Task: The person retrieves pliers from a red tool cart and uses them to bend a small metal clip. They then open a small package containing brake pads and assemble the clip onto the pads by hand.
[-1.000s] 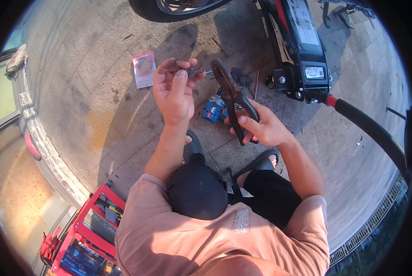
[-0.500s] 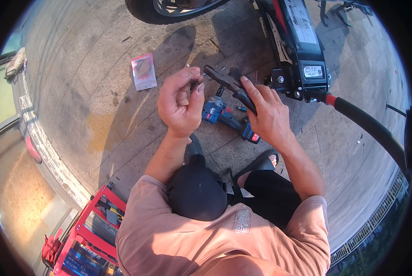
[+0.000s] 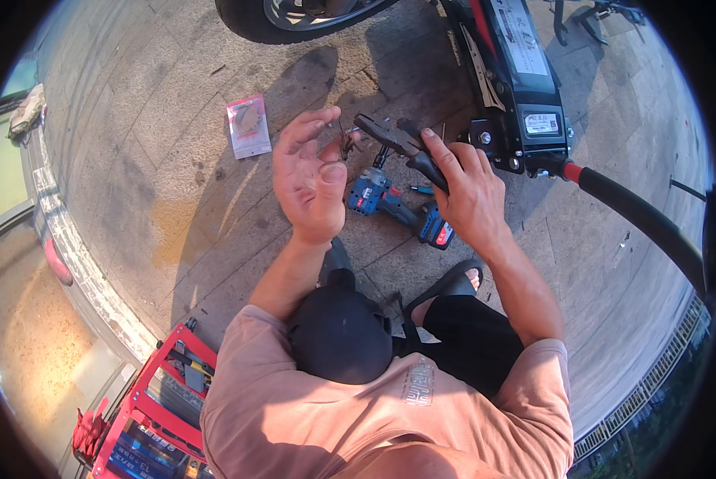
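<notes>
My right hand [image 3: 474, 188] grips a pair of pliers [image 3: 398, 142] by the dark handles, with the jaws pointing left toward my other hand. My left hand [image 3: 310, 176] is open, palm up, thumb and fingers apart. A small dark, thin scrap [image 3: 347, 144] shows right beside its fingertips; whether it touches them I cannot tell. Below and between the hands, a blue cordless drill [image 3: 394, 206] lies on the paving, its dark bit end facing away from me. A small clear zip bag with a pink top edge [image 3: 248, 126] lies beyond my left hand.
A wheel with a black tyre [image 3: 294, 33] stands at the far edge. To the right is a black floor jack [image 3: 533, 104] with a long padded handle [image 3: 637, 211]. A red tool cart [image 3: 146, 407] stands at the lower left. A teal-tipped tool [image 3: 422, 190] lies beside the drill.
My left hand has opened out of a pinch around the small dark scrap, fingers spreading and thumb moving away. My right hand and the pliers have hardly moved.
</notes>
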A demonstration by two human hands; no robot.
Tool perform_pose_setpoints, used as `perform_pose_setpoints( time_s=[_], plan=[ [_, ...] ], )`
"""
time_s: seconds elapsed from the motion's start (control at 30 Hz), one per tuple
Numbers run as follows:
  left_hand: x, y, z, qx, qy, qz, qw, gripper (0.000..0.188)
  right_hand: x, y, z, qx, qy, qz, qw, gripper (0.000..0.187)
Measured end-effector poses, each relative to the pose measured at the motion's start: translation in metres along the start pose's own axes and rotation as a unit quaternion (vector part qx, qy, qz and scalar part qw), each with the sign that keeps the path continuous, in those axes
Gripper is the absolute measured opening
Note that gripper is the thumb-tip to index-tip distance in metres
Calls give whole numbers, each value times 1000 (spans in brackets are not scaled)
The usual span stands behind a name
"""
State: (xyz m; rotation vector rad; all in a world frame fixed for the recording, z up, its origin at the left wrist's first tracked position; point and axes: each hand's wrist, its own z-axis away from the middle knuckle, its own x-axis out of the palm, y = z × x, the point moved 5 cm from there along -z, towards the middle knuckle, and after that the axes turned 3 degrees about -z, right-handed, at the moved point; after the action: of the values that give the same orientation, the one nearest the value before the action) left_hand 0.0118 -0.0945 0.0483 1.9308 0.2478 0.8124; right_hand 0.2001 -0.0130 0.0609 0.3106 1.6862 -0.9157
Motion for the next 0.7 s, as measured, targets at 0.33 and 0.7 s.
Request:
perform_pose_setpoints(
  time_s=[0.33,0.7],
  plan=[
    [-5,-41,15,-479,7,272,835,35,4,9,1,2,13,16,1000,82],
    [5,-41,20,-535,2,377,756,30,8,16,2,-10,53,18,998,80]
  ],
)
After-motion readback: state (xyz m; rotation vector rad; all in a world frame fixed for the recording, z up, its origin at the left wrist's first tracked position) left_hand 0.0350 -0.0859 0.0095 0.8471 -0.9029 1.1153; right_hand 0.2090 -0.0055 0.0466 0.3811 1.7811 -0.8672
